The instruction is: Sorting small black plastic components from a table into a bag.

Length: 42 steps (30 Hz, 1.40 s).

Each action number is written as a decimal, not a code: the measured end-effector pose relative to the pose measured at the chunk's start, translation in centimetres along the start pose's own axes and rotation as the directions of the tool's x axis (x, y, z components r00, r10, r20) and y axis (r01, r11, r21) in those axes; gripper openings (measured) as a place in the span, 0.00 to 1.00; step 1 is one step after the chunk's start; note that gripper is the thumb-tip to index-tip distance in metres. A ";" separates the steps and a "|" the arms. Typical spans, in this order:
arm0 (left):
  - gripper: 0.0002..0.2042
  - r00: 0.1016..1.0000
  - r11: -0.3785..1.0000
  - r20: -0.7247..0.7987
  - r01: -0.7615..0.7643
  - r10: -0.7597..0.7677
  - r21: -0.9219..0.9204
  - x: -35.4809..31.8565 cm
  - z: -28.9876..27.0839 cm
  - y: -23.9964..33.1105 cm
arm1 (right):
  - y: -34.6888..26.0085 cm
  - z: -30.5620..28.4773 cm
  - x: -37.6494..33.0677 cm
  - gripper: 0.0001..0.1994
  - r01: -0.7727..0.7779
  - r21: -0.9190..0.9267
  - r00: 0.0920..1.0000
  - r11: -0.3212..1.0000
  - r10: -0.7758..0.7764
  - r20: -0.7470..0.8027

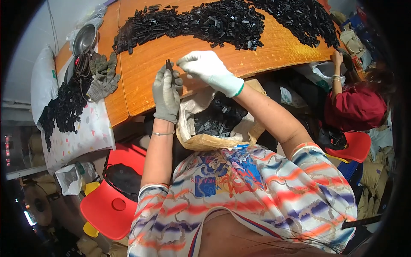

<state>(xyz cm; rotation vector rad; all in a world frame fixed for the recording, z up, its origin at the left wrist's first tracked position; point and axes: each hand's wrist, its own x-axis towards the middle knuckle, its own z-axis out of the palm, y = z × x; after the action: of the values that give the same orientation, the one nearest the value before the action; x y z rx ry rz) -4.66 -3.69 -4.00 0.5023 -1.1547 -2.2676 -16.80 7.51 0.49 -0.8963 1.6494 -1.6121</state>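
In a grey work glove, my left hand (166,92) pinches a small black plastic piece (169,66) that points upward past its fingertips. Just right of it, my right hand (209,70) wears a white glove with a green cuff. Its fingers are drawn together near the piece but apart from it; what they hold, if anything, is too small to make out. Below both hands an open sack (188,137) with a folded-down rim contains many similar black pieces (218,115). On the table beyond lies a long heap of black plastic pieces (214,21).
A second black heap (299,21) covers the far right of the orange table (145,81). At left are a metal bowl (84,39), spare gloves (102,77) and more black pieces (64,107). A red chair (107,210) stands at left. A co-worker in a red top (355,107) sits at right.
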 end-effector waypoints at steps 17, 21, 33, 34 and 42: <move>0.09 0.993 0.988 -0.071 -0.085 0.095 0.132 -0.9 1.8 0.5 | 0.6 2.5 1.7 0.11 0.233 -0.427 0.931 0.873 -0.327 -0.160; 0.10 0.992 0.982 -0.105 -0.045 0.065 0.185 -1.1 2.0 0.5 | 0.5 2.3 1.5 0.12 0.243 -0.610 0.920 0.754 -0.379 -0.103; 0.09 0.976 0.864 -0.112 -0.108 0.185 0.491 -1.1 1.4 -0.5 | 1.1 1.4 1.7 0.08 0.407 -0.864 0.871 0.295 -0.409 0.270; 0.09 0.977 0.865 -0.111 -0.105 0.182 0.490 -1.1 1.6 -0.4 | 1.0 1.3 1.8 0.07 0.425 -0.856 0.868 0.294 -0.400 0.294; 0.11 0.965 0.856 -0.208 -0.033 0.163 0.516 0.1 2.4 -1.1 | 1.2 0.9 2.2 0.07 0.413 -0.857 0.884 0.307 -0.363 0.296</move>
<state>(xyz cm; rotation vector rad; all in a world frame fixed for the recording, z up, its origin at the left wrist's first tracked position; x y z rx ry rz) -6.37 -1.76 -3.54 0.8760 -1.6091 -1.7323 -17.32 5.20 -0.76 -2.0099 2.4374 -0.7461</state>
